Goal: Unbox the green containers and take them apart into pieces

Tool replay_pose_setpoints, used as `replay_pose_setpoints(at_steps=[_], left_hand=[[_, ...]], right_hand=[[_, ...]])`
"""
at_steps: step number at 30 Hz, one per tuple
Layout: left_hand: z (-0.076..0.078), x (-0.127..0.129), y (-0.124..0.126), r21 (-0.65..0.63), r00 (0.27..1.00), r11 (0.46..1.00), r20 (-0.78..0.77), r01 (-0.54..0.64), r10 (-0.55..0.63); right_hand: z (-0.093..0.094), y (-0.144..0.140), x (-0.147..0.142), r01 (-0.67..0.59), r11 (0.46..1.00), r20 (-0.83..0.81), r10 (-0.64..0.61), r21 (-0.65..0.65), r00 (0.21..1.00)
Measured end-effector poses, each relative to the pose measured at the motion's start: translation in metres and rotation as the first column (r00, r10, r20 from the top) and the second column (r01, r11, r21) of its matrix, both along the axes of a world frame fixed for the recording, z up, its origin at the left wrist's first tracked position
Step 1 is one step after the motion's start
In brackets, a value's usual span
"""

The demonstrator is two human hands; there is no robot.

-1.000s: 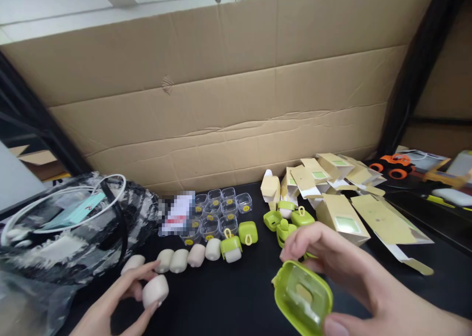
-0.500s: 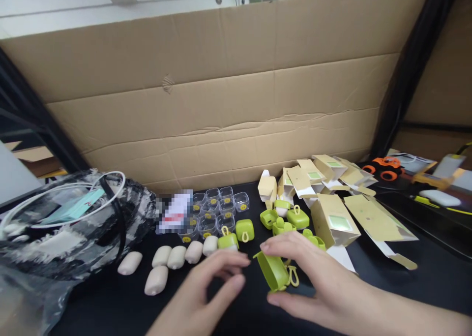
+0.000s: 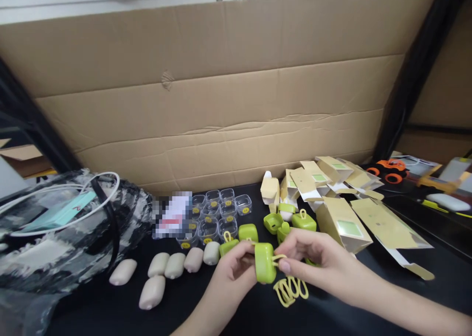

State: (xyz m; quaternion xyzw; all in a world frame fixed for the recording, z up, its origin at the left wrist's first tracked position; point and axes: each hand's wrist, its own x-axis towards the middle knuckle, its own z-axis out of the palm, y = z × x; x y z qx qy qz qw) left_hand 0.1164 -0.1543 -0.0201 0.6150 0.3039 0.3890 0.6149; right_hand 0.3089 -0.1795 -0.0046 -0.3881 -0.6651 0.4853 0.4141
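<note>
My left hand [image 3: 236,276] grips a small glossy green case [image 3: 264,263] by its left side, with the rounded outer face towards me. My right hand [image 3: 317,263] pinches a pale yellow loop [image 3: 278,260] at the case's right side; whether the loop is fastened to it, I cannot tell. Just below lie several loose yellow loops [image 3: 290,290] on the black table. Behind my hands are more green pieces, among them a case with a loop [image 3: 304,220] and an open one [image 3: 273,223]. Another green case [image 3: 248,232] sits beyond my left fingers.
Several pale rounded pieces [image 3: 152,291] lie at left, in front of clear plastic cups [image 3: 208,230] with yellow stickers. Opened cardboard boxes [image 3: 341,223] spread at right. A camouflage bag [image 3: 132,223] with a white cable fills the far left. A cardboard wall [image 3: 228,95] stands behind.
My left hand has closed on the green case, which my right hand held before. The case has turned from its hollow side to its outer face. My right fingers now pinch a loop.
</note>
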Motion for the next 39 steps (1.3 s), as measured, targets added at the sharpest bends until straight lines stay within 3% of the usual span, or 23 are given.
replay_pose_setpoints(at_steps=[3,5,10,16,18,21,23,26,29,32,35,39], left_hand=[[-0.004,0.001,-0.001,0.088,1.000,0.996,-0.011,0.010,-0.009],[-0.008,0.001,-0.003,0.140,1.000,0.990,-0.008,0.002,-0.001],[-0.013,0.001,-0.012,0.186,0.999,0.982,-0.025,-0.018,0.023],[-0.013,0.003,-0.010,0.092,0.998,0.994,-0.008,-0.058,0.059],[-0.015,0.004,-0.009,0.067,0.995,0.993,-0.006,-0.095,0.095],[-0.016,0.006,-0.011,0.045,0.997,0.997,-0.045,-0.068,0.070],[-0.015,0.007,-0.014,0.077,0.996,0.996,-0.083,-0.040,0.046],[-0.011,0.008,-0.013,0.224,0.986,0.969,-0.100,-0.108,0.133],[-0.004,0.004,-0.009,0.300,0.974,0.933,-0.044,-0.198,0.221],[0.004,-0.001,-0.007,0.215,0.974,0.976,-0.217,-0.014,0.061],[0.009,-0.006,-0.009,0.187,0.863,0.965,-0.500,0.186,-0.070],[0.006,-0.008,-0.011,0.273,0.732,0.924,-0.681,0.267,-0.010]], right_hand=[[-0.012,0.002,-0.003,-0.011,0.987,-0.148,-0.013,-0.159,0.989],[-0.017,0.003,-0.004,0.000,0.985,-0.183,-0.032,-0.170,0.983],[-0.021,-0.003,-0.009,0.101,0.994,-0.111,-0.104,-0.032,0.988],[-0.019,-0.009,-0.007,0.112,0.960,0.075,-0.135,0.255,0.988],[-0.013,-0.010,-0.005,0.079,0.901,0.193,-0.176,0.427,0.965],[-0.006,-0.012,-0.005,-0.126,0.725,0.442,-0.264,0.677,0.857],[-0.005,-0.013,-0.007,-0.278,0.616,0.559,-0.323,0.737,0.764],[-0.007,-0.016,-0.008,-0.298,0.560,0.553,-0.364,0.773,0.750],[-0.003,-0.014,-0.001,-0.121,0.617,0.418,-0.364,0.778,0.832],[0.014,-0.002,0.010,0.049,0.713,0.321,-0.374,0.699,0.870],[0.033,0.024,0.018,0.010,0.789,0.438,-0.352,0.614,0.827],[0.038,0.065,0.015,-0.125,0.855,0.658,-0.286,0.503,0.696]])
